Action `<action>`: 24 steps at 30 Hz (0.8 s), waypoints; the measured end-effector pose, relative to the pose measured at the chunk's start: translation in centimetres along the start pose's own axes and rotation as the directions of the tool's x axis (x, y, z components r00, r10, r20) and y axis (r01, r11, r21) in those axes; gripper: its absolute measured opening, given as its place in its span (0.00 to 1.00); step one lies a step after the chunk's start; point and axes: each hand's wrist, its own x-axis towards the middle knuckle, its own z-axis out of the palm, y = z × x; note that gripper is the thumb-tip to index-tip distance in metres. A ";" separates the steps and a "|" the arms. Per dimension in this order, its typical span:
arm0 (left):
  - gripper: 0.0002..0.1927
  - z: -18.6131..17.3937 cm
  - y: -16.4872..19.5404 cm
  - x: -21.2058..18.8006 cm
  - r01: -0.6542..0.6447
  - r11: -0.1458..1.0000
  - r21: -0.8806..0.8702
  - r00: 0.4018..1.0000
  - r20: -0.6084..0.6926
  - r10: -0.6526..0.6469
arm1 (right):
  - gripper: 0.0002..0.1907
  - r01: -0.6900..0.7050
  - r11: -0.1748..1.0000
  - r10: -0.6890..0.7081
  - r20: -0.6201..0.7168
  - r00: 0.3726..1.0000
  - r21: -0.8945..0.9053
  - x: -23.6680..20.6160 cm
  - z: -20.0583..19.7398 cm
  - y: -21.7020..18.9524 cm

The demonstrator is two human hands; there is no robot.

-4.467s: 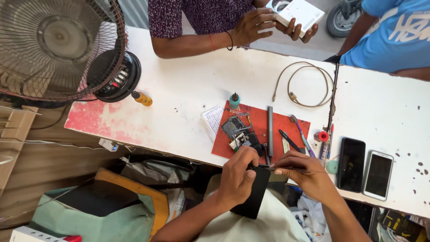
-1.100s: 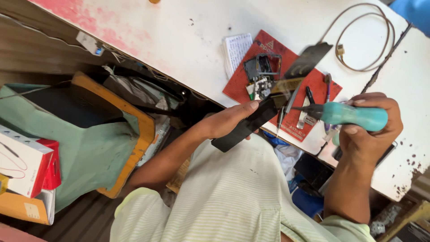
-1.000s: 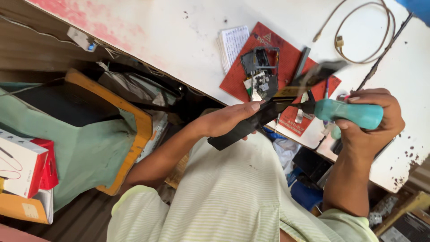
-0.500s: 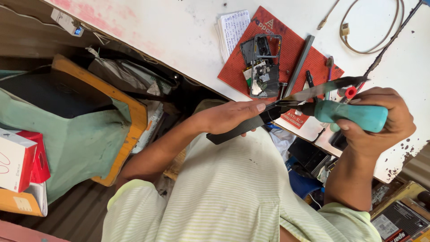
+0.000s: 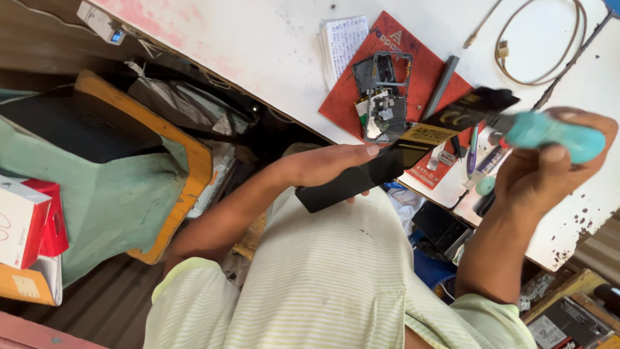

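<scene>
My left hand (image 5: 326, 167) grips a black phone body (image 5: 352, 186) over my lap, just below the white table's edge (image 5: 271, 71). My right hand (image 5: 546, 171) is closed on a teal-handled tool (image 5: 555, 132) whose tip meets a thin black panel (image 5: 462, 115) with a yellow label, lifted off the phone's upper end. On the table beyond lies a red mat (image 5: 416, 81) carrying an opened phone frame with circuit boards (image 5: 382, 97).
A grey bar (image 5: 441, 87), pens and small tools (image 5: 475, 145) lie on the mat's right side. A folded paper (image 5: 342, 45) and a coiled beige cable (image 5: 542, 42) rest on the table. A green and orange bag (image 5: 110, 174) and boxes (image 5: 29, 226) sit at left.
The view has closed in on my hands. The black panel has swung up and away from the phone body, with the teal tool under it; my left hand stays on the phone.
</scene>
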 end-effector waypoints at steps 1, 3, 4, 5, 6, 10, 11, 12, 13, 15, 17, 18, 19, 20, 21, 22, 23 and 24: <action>0.34 -0.4 -0.2 -0.4 0.024 0.996 -0.086 1.000 0.019 -0.022 | 0.25 -0.032 0.997 0.034 -0.028 0.999 0.073 0.3 0.1 0.7; 0.33 -1.5 -0.6 -1.7 0.054 0.978 -0.203 0.998 0.024 -0.050 | 0.25 -0.088 0.988 0.095 -0.051 0.994 0.127 0.9 0.9 3.0; 0.33 -2.0 -0.8 -2.8 0.061 0.969 -0.239 0.998 0.007 -0.061 | 0.26 -0.110 0.985 0.117 -0.047 0.992 0.134 1.4 1.4 4.0; 0.33 -2.4 -1.1 -3.9 0.067 0.958 -0.278 0.997 -0.009 -0.073 | 0.28 -0.121 0.988 0.124 -0.017 0.992 0.097 1.5 2.3 5.5; 0.33 -2.9 -1.2 -5.1 0.057 0.948 -0.314 0.997 -0.034 -0.071 | 0.30 -0.133 0.989 0.132 0.011 0.991 0.061 2.1 3.2 6.8; 0.32 -3.9 -1.1 -9.3 0.032 0.908 -0.418 0.987 -0.128 -0.094 | 0.31 -0.095 0.925 0.125 0.059 0.990 -0.367 4.3 8.5 11.2; 0.32 -3.9 -0.9 -10.0 0.025 0.901 -0.433 0.983 -0.154 -0.101 | 0.33 -0.028 0.896 0.086 0.110 0.990 -0.443 5.0 10.0 12.1; 0.32 -3.9 -0.8 -10.6 0.004 0.890 -0.456 0.982 -0.165 -0.089 | 0.35 0.042 0.859 0.050 0.166 0.985 -0.511 5.7 11.7 12.9; 0.32 -3.7 -0.7 -11.1 -0.015 0.878 -0.479 0.981 -0.176 -0.079 | 0.31 0.001 0.869 0.101 0.178 0.979 -0.494 6.0 13.3 13.7; 0.31 -3.5 -0.6 -11.8 -0.055 0.877 -0.478 0.977 -0.206 -0.052 | 0.28 0.067 0.847 0.065 0.229 0.971 -0.528 6.8 15.7 14.8; 0.31 -3.1 -0.6 -12.2 -0.093 0.895 -0.437 0.970 -0.243 -0.018 | 0.28 0.275 0.744 -0.089 0.318 0.944 -0.608 7.5 17.3 15.5; 0.31 -3.1 -0.6 -12.4 -0.088 0.893 -0.441 0.969 -0.244 -0.025 | 0.28 0.278 0.732 -0.100 0.306 0.947 -0.621 7.8 17.8 15.7; 0.31 -3.0 -0.7 -12.5 -0.086 0.891 -0.446 0.968 -0.248 -0.030 | 0.28 0.283 0.722 -0.111 0.298 0.948 -0.632 8.1 18.2 15.9; 0.30 -2.8 -0.8 -12.7 -0.088 0.887 -0.453 0.967 -0.254 -0.034 | 0.28 0.288 0.711 -0.121 0.292 0.949 -0.641 8.4 18.5 15.9; 0.31 -2.8 -1.0 -12.8 -0.099 0.889 -0.447 0.966 -0.256 -0.021 | 0.29 0.260 0.732 -0.098 0.280 0.955 -0.630 8.5 18.7 16.0; 0.31 -2.8 -1.1 -12.8 -0.106 0.891 -0.442 0.966 -0.257 -0.013 | 0.30 0.226 0.751 -0.070 0.265 0.962 -0.621 8.5 18.7 15.9; 0.32 -2.8 -1.1 -12.9 -0.109 0.893 -0.438 0.967 -0.255 -0.007 | 0.31 0.188 0.768 -0.041 0.247 0.968 -0.612 8.3 18.7 15.7; 0.31 -2.8 -1.2 -13.0 -0.115 0.906 -0.407 0.968 -0.251 0.010 | 0.33 0.189 0.802 -0.054 0.247 0.968 -0.567 7.7 18.4 15.3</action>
